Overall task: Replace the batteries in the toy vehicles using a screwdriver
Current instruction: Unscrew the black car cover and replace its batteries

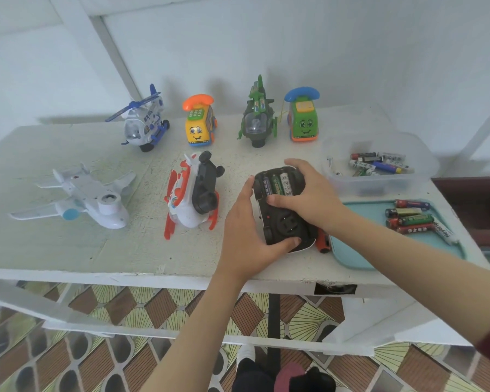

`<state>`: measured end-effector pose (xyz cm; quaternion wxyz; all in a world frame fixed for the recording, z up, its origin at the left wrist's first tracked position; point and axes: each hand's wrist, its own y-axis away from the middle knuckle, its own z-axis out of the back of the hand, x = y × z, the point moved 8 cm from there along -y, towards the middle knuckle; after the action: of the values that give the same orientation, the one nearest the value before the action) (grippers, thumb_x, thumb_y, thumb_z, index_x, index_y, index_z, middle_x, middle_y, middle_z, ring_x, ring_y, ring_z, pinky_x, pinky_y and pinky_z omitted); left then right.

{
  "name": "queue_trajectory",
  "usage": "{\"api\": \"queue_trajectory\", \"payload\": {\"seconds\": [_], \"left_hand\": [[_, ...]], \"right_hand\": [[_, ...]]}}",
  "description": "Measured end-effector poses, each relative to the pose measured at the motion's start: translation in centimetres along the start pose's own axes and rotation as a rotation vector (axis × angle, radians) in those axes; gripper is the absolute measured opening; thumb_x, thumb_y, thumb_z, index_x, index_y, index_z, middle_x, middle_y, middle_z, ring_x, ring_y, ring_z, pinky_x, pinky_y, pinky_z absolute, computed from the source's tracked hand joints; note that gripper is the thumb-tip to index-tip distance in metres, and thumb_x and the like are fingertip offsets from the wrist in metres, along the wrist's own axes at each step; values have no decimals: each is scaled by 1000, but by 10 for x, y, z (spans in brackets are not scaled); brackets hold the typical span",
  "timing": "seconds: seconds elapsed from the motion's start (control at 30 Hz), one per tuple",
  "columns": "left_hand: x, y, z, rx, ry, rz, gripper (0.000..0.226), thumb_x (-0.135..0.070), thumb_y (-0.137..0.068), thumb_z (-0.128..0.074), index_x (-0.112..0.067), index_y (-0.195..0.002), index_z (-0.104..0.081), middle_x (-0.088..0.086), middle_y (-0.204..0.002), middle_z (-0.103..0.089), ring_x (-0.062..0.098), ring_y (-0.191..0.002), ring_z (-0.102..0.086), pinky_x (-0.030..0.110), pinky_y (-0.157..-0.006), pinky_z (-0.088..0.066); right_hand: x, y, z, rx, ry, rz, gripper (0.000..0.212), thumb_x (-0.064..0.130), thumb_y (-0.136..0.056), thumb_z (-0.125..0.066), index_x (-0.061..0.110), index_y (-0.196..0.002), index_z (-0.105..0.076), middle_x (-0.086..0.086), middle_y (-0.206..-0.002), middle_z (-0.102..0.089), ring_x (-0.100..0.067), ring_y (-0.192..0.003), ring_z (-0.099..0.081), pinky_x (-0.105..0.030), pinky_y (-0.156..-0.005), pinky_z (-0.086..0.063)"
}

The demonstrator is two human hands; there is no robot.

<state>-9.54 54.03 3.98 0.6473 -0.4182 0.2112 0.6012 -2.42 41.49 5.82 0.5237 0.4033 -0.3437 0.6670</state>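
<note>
A: Toys first, from the left. What lies on the table (68, 250)?

B: At the far left a white toy plane (79, 198) lies belly up. Beside it a white and red helicopter (191, 198) lies on its side with its black underside showing. Behind them stand a blue and white helicopter (143, 120), a yellow phone car (200, 123), a green army helicopter (256, 117) and a green phone car (303, 117), all upright in a row near the wall.

A: And the vehicle being worked on?

B: A black toy car (280, 213) lies upside down near the front edge, right of centre. Its battery bay is uncovered and three batteries (277, 183) sit in it side by side.

A: The hands?

B: The left hand (246, 230) cups the car's left side, thumb pressed on its near end. The right hand (306, 196) lies over the right side, fingers curled down around the body beside the bay. Both are closed on the car.

A: The screwdriver?

B: Only an orange and black handle (323, 241) shows, on the table between the car and the tray.

A: The containers, then.

B: Far right at the back, a clear plastic tub (379, 179) holds a loose heap of batteries (379, 165), several white and blue. In front of it a teal tray (351, 256) holds another group of batteries (413, 220), mostly red and green, with one white one at the edge of the group.
</note>
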Motion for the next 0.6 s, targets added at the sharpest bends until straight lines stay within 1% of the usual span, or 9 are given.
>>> {"api": "queue_trajectory", "payload": {"seconds": [0.07,0.17,0.23,0.3,0.33,0.4,0.47,0.5,0.6], "left_hand": [[-1,0,1,-11,5,-6,118,-58,-58,-72,-16,-152,-15,-8,-152,-31,4,-140,-27,27,-115,-24],[-2,1,3,-44,-20,-19,113,-56,-59,-70,-16,-151,-19,-12,-147,-34,-2,-135,-29,17,-112,-21],[-2,2,4,-64,-34,-15,111,-55,-59,-70,-17,-151,-20,-13,-144,-35,-3,-131,-30,9,-108,-18],[-1,1,6,-86,-23,-1,110,-53,-59,-69,-17,-150,-20,-15,-143,-35,-3,-132,-30,8,-108,-17],[0,0,8,-101,-15,6,109,-51,-59,-70,-17,-150,-21,-14,-144,-36,-1,-134,-30,12,-110,-20],[2,-3,10,-127,3,15,106,-45,-59,-75,-15,-148,-26,-7,-144,-41,7,-136,-36,30,-114,-29],[5,-5,12,-140,20,17,103,-39,-59,-79,-12,-146,-29,-3,-140,-46,14,-133,-41,43,-109,-36],[6,-5,12,-145,20,19,103,-38,-59,-79,-12,-146,-30,-2,-139,-47,15,-132,-42,44,-108,-37],[5,-4,13,-153,16,25,104,-38,-60,-78,-14,-147,-28,-4,-140,-46,13,-134,-41,44,-108,-36]], "right_hand": [[4,0,-1,21,52,11,78,28,-74,-81,20,-140,-41,6,-115,-55,-9,-100,-52,-18,-87,-37],[9,-9,1,139,143,-21,66,42,-86,-66,17,-143,-42,1,-122,-58,-12,-107,-54,-22,-91,-38],[12,-20,15,131,49,-87,51,44,-93,-55,15,-135,-52,4,-105,-62,-13,-101,-59,-28,-91,-45],[20,-33,35,44,64,-55,33,37,-96,-53,17,-120,-64,6,-98,-63,-14,-97,-62,-33,-93,-48],[25,-38,42,19,163,-6,27,33,-96,-54,18,-114,-67,6,-99,-64,-13,-96,-60,-31,-92,-47],[32,-45,44,59,464,82,21,28,-94,-56,17,-104,-71,5,-101,-66,-13,-94,-58,-26,-85,-43],[31,-48,36,142,755,138,21,29,-92,-57,18,-100,-73,3,-103,-70,-17,-97,-59,-30,-85,-46],[29,-49,31,168,886,162,22,31,-91,-57,19,-99,-73,3,-103,-70,-19,-98,-60,-30,-85,-45],[25,-53,16,191,1214,244,29,43,-90,-54,21,-96,-70,2,-98,-69,-21,-94,-59,-32,-83,-33]]}}
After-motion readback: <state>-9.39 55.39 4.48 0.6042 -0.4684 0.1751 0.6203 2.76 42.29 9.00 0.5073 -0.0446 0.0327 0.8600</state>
